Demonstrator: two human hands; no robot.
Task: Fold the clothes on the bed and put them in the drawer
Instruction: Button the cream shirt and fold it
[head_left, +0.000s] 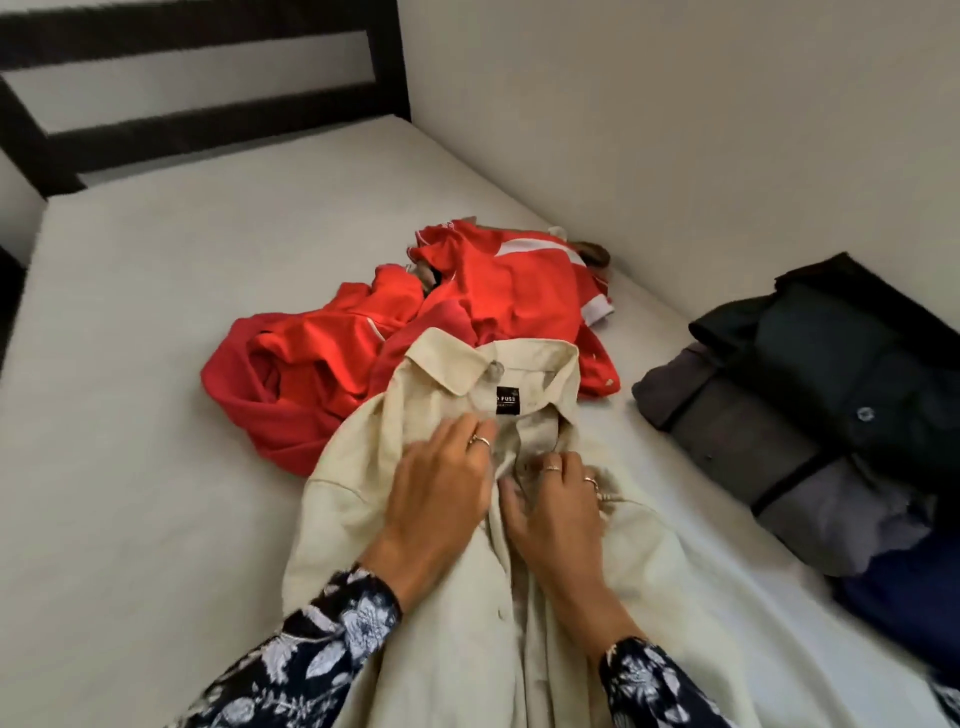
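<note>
A beige collared shirt (457, 597) lies front-up on the white mattress (156, 415), its collar pointing away from me and a black label showing inside the neck. My left hand (441, 493) and my right hand (558, 506) meet at the shirt's front opening just below the collar. The fingers of both hands curl onto the fabric edges and pinch them together. A heap of crumpled red clothes (363, 353) with white stripes lies just behind the collar, partly under it.
A stack of folded dark clothes (831, 395), black, grey and blue, sits on the right side of the bed by the wall (675, 130). A dark slatted headboard (208, 78) stands at the far end. No drawer is in view.
</note>
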